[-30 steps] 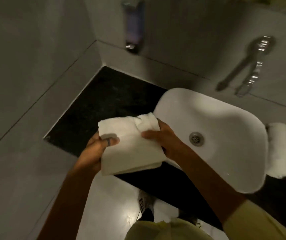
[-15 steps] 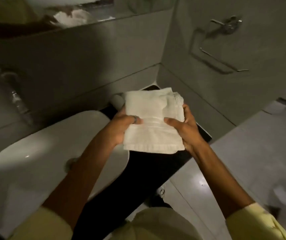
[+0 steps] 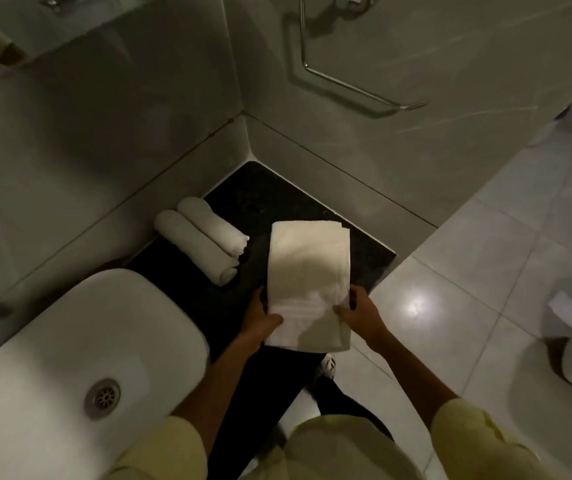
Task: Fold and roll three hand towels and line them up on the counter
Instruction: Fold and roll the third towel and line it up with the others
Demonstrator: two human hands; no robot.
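A folded white hand towel (image 3: 308,271) lies lengthwise on the black counter (image 3: 253,199), its near end hanging past the counter's front edge. My left hand (image 3: 260,318) grips the towel's near left edge and my right hand (image 3: 359,310) grips its near right edge. Two rolled white towels (image 3: 205,242) lie side by side on the counter to the left, near the back wall.
A white basin (image 3: 80,341) with a metal drain (image 3: 101,398) fills the lower left. Tiled walls meet in a corner behind the counter, with a chrome towel bar (image 3: 353,88) on the right wall. A white toilet (image 3: 568,348) stands on the tiled floor at right.
My view has swung from the left of the basin to its right side. The folded towel, held up in both hands before, now lies spread along the counter beside two rolled towels.
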